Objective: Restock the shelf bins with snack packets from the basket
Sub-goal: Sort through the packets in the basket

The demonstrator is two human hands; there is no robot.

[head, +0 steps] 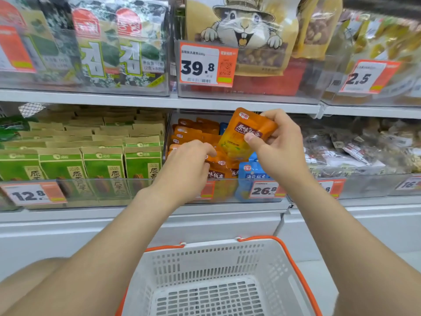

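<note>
Two white shelves (136, 99) in a shop aisle carry clear plastic bins. Just above the middle bin (230, 197), the right hand (280, 144) pinches a glossy orange packet (243, 133), tilted, between thumb and curled fingers. The left hand (189, 165) reaches into that bin, fingers bent onto the stacked packets (193, 131); whether it grips one cannot be told. Below the bin sits a white slotted plastic basket (205, 265) with orange handles.
</note>
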